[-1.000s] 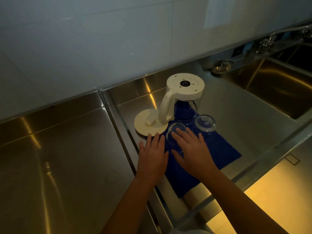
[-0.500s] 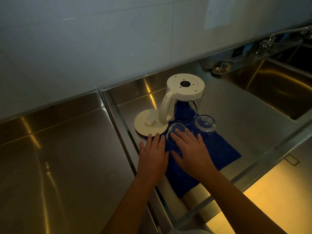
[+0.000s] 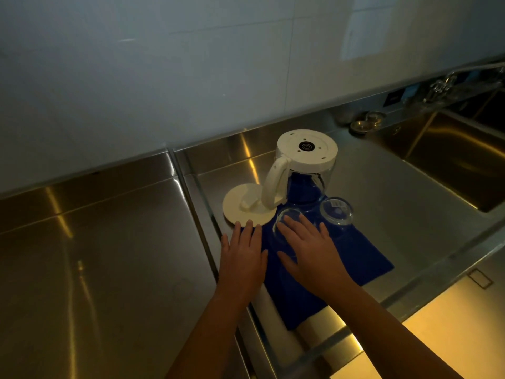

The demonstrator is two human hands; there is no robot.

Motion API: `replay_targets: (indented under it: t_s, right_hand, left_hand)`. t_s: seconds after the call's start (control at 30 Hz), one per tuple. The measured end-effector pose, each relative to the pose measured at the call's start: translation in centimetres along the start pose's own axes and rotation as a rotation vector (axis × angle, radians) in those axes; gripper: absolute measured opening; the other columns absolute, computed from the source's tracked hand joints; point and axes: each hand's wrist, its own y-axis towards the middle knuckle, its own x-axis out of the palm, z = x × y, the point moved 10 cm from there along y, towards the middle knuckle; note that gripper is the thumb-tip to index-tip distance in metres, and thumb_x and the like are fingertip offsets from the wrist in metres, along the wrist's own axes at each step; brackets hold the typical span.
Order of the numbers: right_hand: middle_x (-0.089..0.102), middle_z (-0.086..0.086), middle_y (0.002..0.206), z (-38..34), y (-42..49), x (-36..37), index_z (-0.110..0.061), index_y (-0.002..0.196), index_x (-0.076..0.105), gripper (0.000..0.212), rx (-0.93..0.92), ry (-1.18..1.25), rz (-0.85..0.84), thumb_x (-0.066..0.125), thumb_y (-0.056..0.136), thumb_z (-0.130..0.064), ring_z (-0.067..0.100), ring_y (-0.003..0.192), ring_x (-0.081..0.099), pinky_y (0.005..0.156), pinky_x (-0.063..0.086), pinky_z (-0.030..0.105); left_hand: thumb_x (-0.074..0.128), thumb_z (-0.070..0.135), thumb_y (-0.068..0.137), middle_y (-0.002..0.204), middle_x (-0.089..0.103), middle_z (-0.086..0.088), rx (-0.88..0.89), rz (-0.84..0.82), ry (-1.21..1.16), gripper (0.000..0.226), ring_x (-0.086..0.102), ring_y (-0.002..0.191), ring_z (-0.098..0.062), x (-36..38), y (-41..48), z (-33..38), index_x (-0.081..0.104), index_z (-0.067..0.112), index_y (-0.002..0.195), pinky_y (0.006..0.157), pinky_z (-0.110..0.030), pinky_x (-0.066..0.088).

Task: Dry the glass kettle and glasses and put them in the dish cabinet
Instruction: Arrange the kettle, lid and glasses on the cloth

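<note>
The glass kettle (image 3: 306, 165) stands upside down on a blue cloth (image 3: 355, 258) in the shallow steel draining area, its white base facing up and its white handle turned toward the left. Just in front of it two glasses sit mouth down on the same cloth: the near glass (image 3: 289, 216) close to the kettle's handle, the far glass (image 3: 336, 212) just to its right. The right hand (image 3: 311, 253) lies over the near glass with its fingers straight and spread, the fingertips on or just above its upturned bottom; it grips nothing. The left hand (image 3: 243, 258) lies flat beside it, fingers straight and together, its tips at the near edge of the white kettle lid (image 3: 247, 206), which lies flat left of the kettle. A steel counter (image 3: 109, 255) stretches away to the left. A deep sink (image 3: 464, 160) lies to the right, with a faucet (image 3: 448, 80) above it.
</note>
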Motion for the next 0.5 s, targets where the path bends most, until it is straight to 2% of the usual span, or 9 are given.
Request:
replay_targets:
  t_s: [0.03, 0.1, 0.17, 0.23, 0.27, 0.33, 0.37, 0.43, 0.5]
  right_hand:
    - [0.044, 0.006, 0.141, -0.2, 0.3, -0.1, -0.016, 0.134, 0.047, 0.059, -0.015, -0.005, 0.002, 0.068, 0.081, -0.029, 0.033, 0.133, 0.036, 0.105, 0.024, 0.055]
    - [0.057, 0.009, 0.128, -0.8, 0.7, 0.0, -0.014, 0.124, 0.057, 0.061, -0.059, -0.050, 0.020, 0.078, 0.069, -0.029, 0.034, 0.120, 0.051, 0.093, 0.037, 0.058]
    - [0.063, 0.010, 0.119, -1.3, 1.3, 0.2, -0.012, 0.116, 0.062, 0.061, -0.086, -0.062, 0.056, 0.083, 0.062, -0.030, 0.033, 0.111, 0.059, 0.084, 0.044, 0.059]
    - [0.065, 0.010, 0.116, -2.3, 1.9, 0.2, -0.012, 0.113, 0.064, 0.061, -0.128, -0.052, 0.076, 0.085, 0.059, -0.031, 0.033, 0.107, 0.061, 0.081, 0.047, 0.059]
    - [0.065, 0.010, 0.115, -2.5, 2.2, 0.4, -0.012, 0.112, 0.064, 0.061, -0.139, -0.051, 0.082, 0.085, 0.058, -0.031, 0.033, 0.106, 0.061, 0.080, 0.048, 0.057]
    - [0.065, 0.011, 0.115, -2.5, 2.8, 0.4, -0.011, 0.113, 0.064, 0.060, -0.150, -0.040, 0.096, 0.085, 0.059, -0.030, 0.033, 0.106, 0.061, 0.080, 0.048, 0.056]
    - [0.064, 0.011, 0.117, -2.2, 3.1, 0.4, -0.011, 0.114, 0.063, 0.060, -0.146, -0.024, 0.099, 0.084, 0.060, -0.028, 0.033, 0.108, 0.061, 0.081, 0.047, 0.057]
    - [0.063, 0.011, 0.118, -1.6, 3.8, 0.3, -0.011, 0.116, 0.062, 0.060, -0.123, 0.008, 0.119, 0.083, 0.062, -0.026, 0.034, 0.110, 0.059, 0.082, 0.045, 0.059]
    - [0.064, 0.011, 0.116, -1.2, 4.3, 0.1, -0.010, 0.115, 0.062, 0.062, -0.120, 0.012, 0.132, 0.085, 0.060, -0.025, 0.034, 0.108, 0.060, 0.081, 0.046, 0.059]
  left_hand:
    - [0.069, 0.020, 0.081, 0.134, 0.050, -0.019, -0.012, 0.014, 0.009, 0.053, 0.046, 0.124, -0.039, -0.4, 0.1, -0.3, 0.051, 0.002, 0.128, 0.098, -0.060, 0.034]
    - [0.048, 0.028, 0.095, 0.151, 0.026, -0.012, -0.048, -0.004, 0.036, 0.055, 0.023, 0.140, -0.030, -1.0, 0.6, -0.9, 0.030, 0.008, 0.143, 0.111, -0.051, 0.018]
    - [0.031, 0.034, 0.100, 0.156, 0.009, -0.004, -0.081, -0.046, 0.037, 0.054, 0.004, 0.144, -0.022, -1.0, 0.8, -1.5, 0.013, 0.016, 0.148, 0.115, -0.042, 0.004]
    - [0.037, 0.032, 0.099, 0.154, 0.017, -0.008, -0.098, -0.031, 0.030, 0.054, 0.011, 0.143, -0.025, -1.2, 1.0, -2.1, 0.021, 0.013, 0.146, 0.114, -0.045, 0.008]
    - [0.049, 0.029, 0.095, 0.149, 0.030, -0.013, -0.095, -0.022, 0.023, 0.053, 0.024, 0.139, -0.031, -1.3, 1.1, -2.1, 0.033, 0.008, 0.142, 0.111, -0.050, 0.017]
    - [0.074, 0.022, 0.076, 0.127, 0.057, -0.019, -0.073, 0.001, 0.039, 0.052, 0.052, 0.118, -0.038, -1.2, 1.5, -2.4, 0.057, 0.003, 0.122, 0.094, -0.058, 0.039]
    - [0.081, 0.021, 0.069, 0.118, 0.063, -0.018, -0.077, 0.025, 0.049, 0.052, 0.059, 0.110, -0.038, -1.3, 1.7, -2.7, 0.062, 0.003, 0.114, 0.086, -0.058, 0.044]
    - [0.082, 0.020, 0.066, 0.115, 0.064, -0.018, -0.065, 0.036, 0.062, 0.053, 0.061, 0.107, -0.038, -1.7, 2.1, -2.6, 0.064, 0.003, 0.112, 0.083, -0.058, 0.045]
    - [0.073, 0.019, 0.078, 0.127, 0.056, -0.019, -0.060, 0.028, 0.029, 0.050, 0.051, 0.120, -0.039, -1.8, 2.7, -2.6, 0.057, 0.002, 0.122, 0.095, -0.059, 0.036]
